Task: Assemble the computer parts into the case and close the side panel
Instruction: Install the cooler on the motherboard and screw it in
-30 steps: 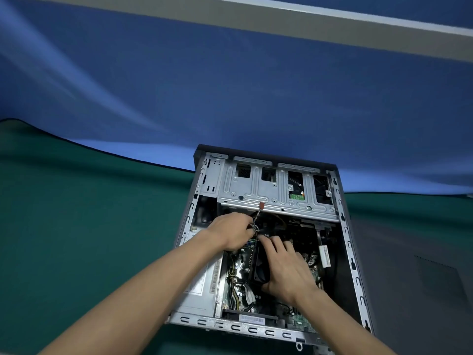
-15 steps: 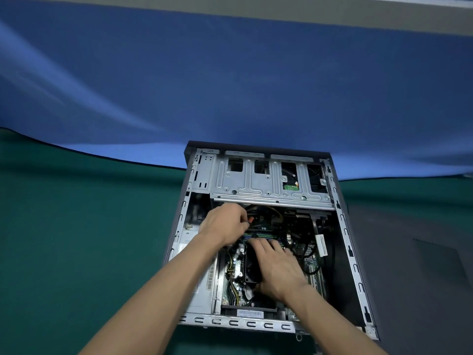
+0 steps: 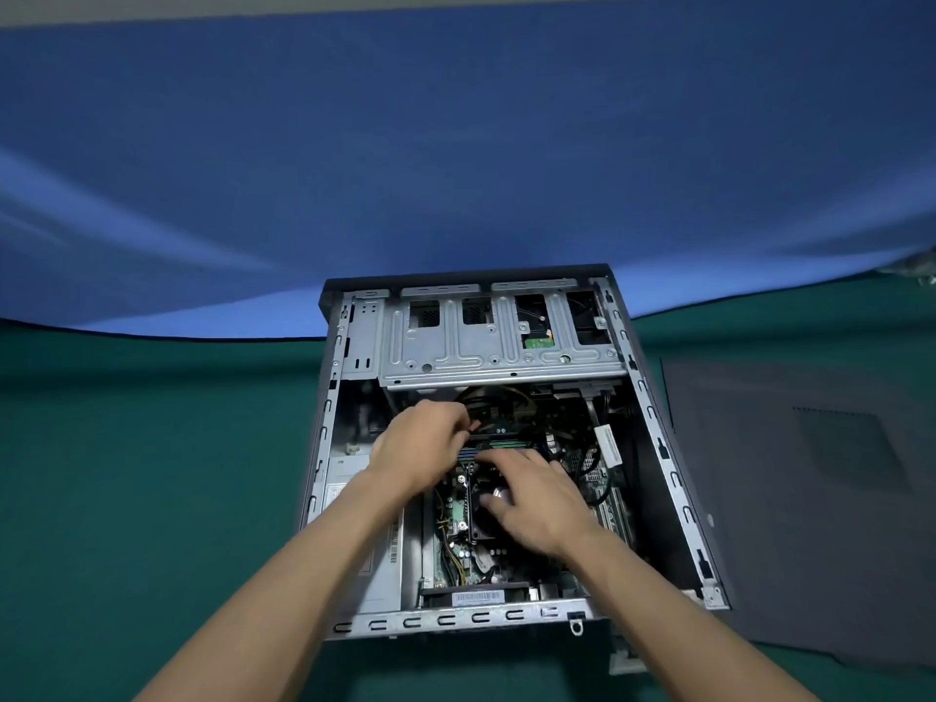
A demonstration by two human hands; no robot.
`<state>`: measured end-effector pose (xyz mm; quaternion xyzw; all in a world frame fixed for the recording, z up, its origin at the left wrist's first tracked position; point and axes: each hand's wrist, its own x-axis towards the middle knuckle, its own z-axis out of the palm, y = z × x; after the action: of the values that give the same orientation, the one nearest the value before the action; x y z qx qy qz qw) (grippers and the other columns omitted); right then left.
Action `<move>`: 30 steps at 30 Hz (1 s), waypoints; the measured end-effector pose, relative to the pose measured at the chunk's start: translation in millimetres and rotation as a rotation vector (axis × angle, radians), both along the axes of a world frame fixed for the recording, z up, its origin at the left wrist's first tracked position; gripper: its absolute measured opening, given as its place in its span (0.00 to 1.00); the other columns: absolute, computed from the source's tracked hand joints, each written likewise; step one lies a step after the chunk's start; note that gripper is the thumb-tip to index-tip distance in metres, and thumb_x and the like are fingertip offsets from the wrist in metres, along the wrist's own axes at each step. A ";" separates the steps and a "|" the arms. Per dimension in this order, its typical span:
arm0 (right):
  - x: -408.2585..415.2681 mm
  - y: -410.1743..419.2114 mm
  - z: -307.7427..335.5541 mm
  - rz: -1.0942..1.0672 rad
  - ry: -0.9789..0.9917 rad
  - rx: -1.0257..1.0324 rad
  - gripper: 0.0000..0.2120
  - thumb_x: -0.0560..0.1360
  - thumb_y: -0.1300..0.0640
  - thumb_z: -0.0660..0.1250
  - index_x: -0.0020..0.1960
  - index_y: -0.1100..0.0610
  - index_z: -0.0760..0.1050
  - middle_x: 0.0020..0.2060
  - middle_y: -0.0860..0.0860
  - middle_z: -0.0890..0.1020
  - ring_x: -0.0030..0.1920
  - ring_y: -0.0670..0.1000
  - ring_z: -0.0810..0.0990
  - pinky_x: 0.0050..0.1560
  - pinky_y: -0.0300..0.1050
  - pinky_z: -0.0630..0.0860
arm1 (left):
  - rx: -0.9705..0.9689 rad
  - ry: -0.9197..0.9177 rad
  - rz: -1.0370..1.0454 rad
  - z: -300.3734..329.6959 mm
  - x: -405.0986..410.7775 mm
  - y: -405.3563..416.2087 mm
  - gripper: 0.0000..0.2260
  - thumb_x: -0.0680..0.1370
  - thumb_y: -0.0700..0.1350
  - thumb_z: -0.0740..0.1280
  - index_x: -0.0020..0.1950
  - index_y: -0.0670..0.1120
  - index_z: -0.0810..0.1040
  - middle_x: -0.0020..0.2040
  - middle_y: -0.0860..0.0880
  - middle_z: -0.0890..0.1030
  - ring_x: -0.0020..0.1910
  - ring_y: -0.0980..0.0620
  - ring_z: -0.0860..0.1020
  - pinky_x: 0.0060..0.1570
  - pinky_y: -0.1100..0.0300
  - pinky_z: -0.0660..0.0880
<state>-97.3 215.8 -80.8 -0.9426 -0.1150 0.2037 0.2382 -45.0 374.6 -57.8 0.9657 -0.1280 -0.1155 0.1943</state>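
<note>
while the open case (image 3: 506, 448) lies flat on the green tabletop (image 3: 152, 473), the left hand (image 3: 420, 448) pinches a small reddish connector (image 3: 475, 424) with curled fingers; the right hand (image 3: 537, 499) rests flat-fingered on the cooler fan (image 3: 483, 519). the side panel (image 3: 810, 499) lies just right.

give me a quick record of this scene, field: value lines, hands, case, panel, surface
case: open computer case lying on its side, inside facing up
left hand: left hand inside the case, fingers curled, pinching a small reddish-tipped piece near the memory slots
right hand: right hand resting flat on the black cooler fan, fingers straight
drive cage: metal drive cage at the far end of the case
side panel: dark side panel off, lying flat to the right of the case
surface: green mat
backdrop: blue cloth
</note>
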 end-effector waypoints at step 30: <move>8.9 1.7 -19.3 -0.061 -0.010 0.031 0.19 0.81 0.52 0.53 0.71 0.47 0.67 0.66 0.47 0.73 0.65 0.52 0.67 0.69 0.51 0.59 | -0.255 0.422 0.181 13.1 4.6 -2.1 0.10 0.75 0.37 0.63 0.35 0.44 0.79 0.29 0.46 0.79 0.27 0.51 0.74 0.33 0.59 0.71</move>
<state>-88.4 217.5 -100.1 -0.9430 -0.0904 0.1897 0.2581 -40.4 372.5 -44.7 0.8954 -0.0113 -0.2795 0.3465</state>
